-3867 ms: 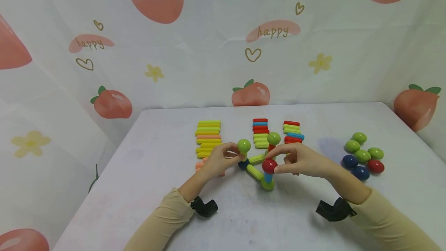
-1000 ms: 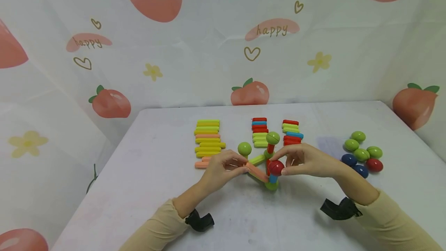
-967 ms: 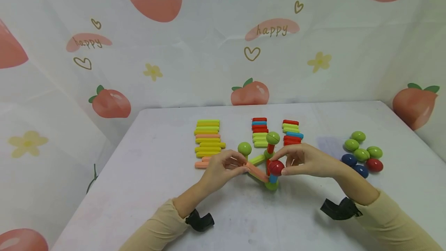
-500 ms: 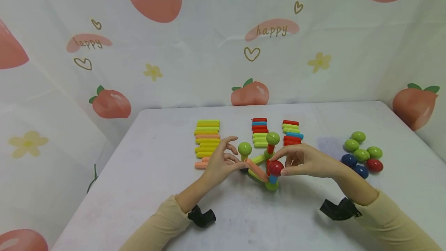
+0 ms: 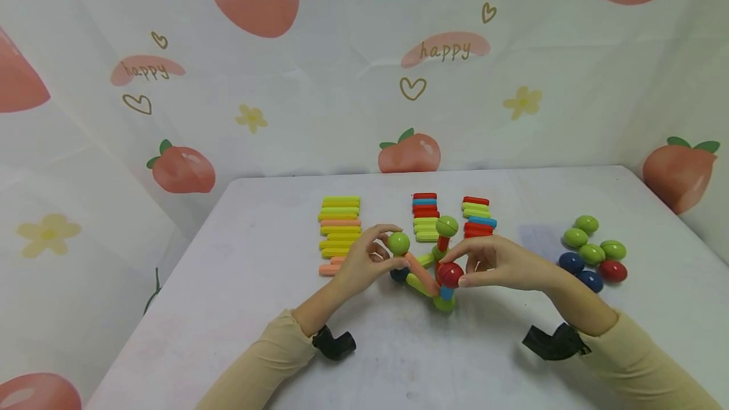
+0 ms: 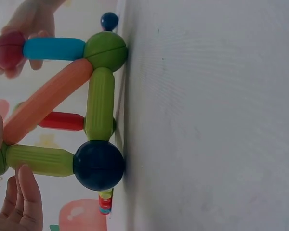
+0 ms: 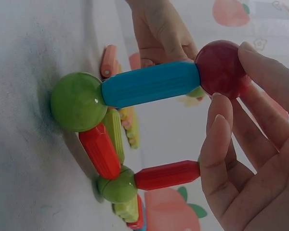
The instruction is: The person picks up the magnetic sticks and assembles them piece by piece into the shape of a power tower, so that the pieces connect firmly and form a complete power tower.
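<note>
A frame of magnetic balls and rods stands on the table between both hands. My left hand (image 5: 364, 261) holds the green ball (image 5: 398, 243) atop the left post, which rises from a dark blue ball (image 6: 99, 165). An orange rod (image 6: 48, 101) slopes from that green ball down to the green corner ball (image 6: 106, 51) near the table. My right hand (image 5: 501, 262) pinches the red ball (image 7: 222, 69) at the top of an upright blue rod (image 7: 151, 84). Behind, another green ball (image 5: 447, 226) tops a red rod (image 7: 167, 175); a light green rod (image 6: 100, 103) joins two bottom balls.
Yellow and orange rods (image 5: 340, 231) lie in a column behind the left hand. Two shorter stacks of mixed rods, one (image 5: 425, 217) in the middle and one (image 5: 479, 217) farther right, lie behind the frame. Loose green, blue and red balls (image 5: 592, 254) sit at the right.
An orange rod was added to the frame. My left hand let go of it, opened, and took hold of the green ball, which now meets the rod's upper end. The right hand kept the red ball.
</note>
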The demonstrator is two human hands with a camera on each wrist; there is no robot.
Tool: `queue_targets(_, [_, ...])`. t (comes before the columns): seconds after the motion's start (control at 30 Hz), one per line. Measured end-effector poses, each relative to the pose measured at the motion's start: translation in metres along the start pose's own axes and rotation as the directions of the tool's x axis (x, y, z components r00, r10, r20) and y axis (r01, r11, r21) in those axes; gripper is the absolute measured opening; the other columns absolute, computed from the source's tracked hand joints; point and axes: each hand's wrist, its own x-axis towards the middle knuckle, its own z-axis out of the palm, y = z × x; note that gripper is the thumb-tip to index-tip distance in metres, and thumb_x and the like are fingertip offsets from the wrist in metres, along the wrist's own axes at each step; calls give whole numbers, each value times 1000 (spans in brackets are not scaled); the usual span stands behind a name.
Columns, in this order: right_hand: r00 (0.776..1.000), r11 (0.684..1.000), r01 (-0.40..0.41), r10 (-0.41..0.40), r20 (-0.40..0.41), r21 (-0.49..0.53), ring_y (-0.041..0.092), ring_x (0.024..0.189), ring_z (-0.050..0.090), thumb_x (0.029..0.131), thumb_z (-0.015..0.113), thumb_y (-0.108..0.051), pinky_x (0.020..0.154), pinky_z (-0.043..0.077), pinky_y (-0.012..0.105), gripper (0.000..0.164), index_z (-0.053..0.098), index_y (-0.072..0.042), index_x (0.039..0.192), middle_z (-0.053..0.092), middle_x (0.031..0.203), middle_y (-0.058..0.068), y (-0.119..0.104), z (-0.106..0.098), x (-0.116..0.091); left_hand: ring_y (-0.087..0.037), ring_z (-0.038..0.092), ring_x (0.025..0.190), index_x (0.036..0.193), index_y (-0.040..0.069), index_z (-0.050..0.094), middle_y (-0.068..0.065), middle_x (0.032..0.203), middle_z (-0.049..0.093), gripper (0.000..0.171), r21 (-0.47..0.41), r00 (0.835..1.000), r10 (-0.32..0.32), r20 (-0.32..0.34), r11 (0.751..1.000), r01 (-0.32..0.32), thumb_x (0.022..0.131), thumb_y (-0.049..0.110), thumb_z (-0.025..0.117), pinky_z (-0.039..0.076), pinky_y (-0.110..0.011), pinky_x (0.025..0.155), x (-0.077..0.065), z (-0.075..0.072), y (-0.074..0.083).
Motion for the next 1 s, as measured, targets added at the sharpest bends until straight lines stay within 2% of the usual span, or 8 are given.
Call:
queue_targets(0.13, [1000,1000,0,0,0,-1,19,67,61,86,65,-7,63,55,26,29,62,-7,114,64,97,-8,1,0,0,-9,53,69,119,12,55,-13,98,55,47,20,1000,1,-12,1000,-1,77,17,75,48,-16,60,1,0,0])
queue_targets(0.23, [1000,1000,-5,5,1,-2,21,67,61,85,65,-7,62,55,26,29,61,-8,115,64,96,-11,2,0,0,-8,54,70,122,13,54,-13,98,56,51,29,1000,-3,-1,1000,3,76,16,76,49,-16,62,0,-3,1])
queue_targets(0.33, [1000,1000,-6,6,1,-2,19,67,61,85,65,-7,62,54,26,30,61,-7,115,64,95,-12,1,-1,0,-11,56,73,124,11,52,-18,99,57,55,37,1000,-9,29,999,8,76,15,77,52,-17,67,0,-11,0])
queue_targets(0.47, [1000,1000,4,-4,6,5,15,68,61,86,65,-7,62,54,25,30,61,-5,115,64,96,-8,0,-1,1,-14,59,80,116,6,58,-17,97,62,47,151,995,-24,98,989,9,75,17,78,52,-19,72,-3,-30,-5])
queue_targets(0.57, [1000,1000,2,-2,10,12,12,69,61,86,65,-6,63,54,25,30,60,-5,115,64,97,-7,0,-1,1,-13,59,81,102,6,64,-9,92,66,35,293,986,-39,160,956,-10,73,20,79,51,-19,71,-6,-43,-9])
queue_targets(0.73, [1000,1000,-11,11,7,10,10,69,61,86,65,-7,63,54,25,30,61,-6,115,64,97,-8,1,-1,0,-12,57,74,88,8,67,-2,84,67,21,432,973,-38,229,899,-67,72,15,79,49,-19,68,-11,-56,-16])
queue_targets(0.9, [1000,1000,-9,9,7,5,12,69,61,86,65,-7,63,54,25,30,61,-6,115,64,97,-10,2,-1,0,-8,52,69,87,7,67,-1,81,66,18,504,965,-63,256,860,-78,73,9,78,46,-17,63,-14,-57,-21])
queue_targets(1.0, [1000,1000,-16,16,9,6,16,68,62,86,65,-7,63,54,25,30,61,-7,115,64,96,-11,2,-1,0,-8,51,72,91,7,69,-1,85,65,19,564,964,-94,250,823,-66,74,9,77,45,-18,64,-14,-55,-21])
